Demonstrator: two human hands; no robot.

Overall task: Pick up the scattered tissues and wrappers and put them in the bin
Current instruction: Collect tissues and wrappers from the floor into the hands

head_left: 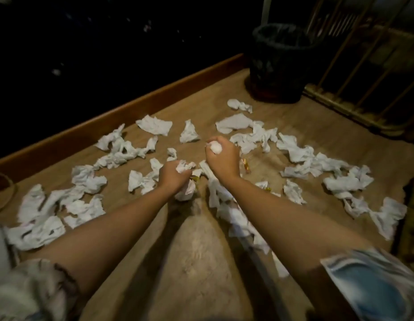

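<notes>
Several crumpled white tissues (155,126) lie scattered over the wooden floor (294,126). My left hand (172,176) grips a bunch of crumpled tissue (184,166), and more tissue (185,193) hangs below the fist. My right hand (221,158), a little farther forward, holds a balled white tissue (215,147) in its curled fingers. A small golden wrapper (245,166) lies just right of my right wrist, and another wrapper (264,186) sits beside the forearm. The dark mesh bin (280,63) with a black liner stands at the far right.
A wooden skirting board (122,112) runs diagonally along the floor's far edge, with darkness beyond it. A barred metal gate (363,72) stands to the right of the bin. Tissue piles (347,181) cover both sides of the floor.
</notes>
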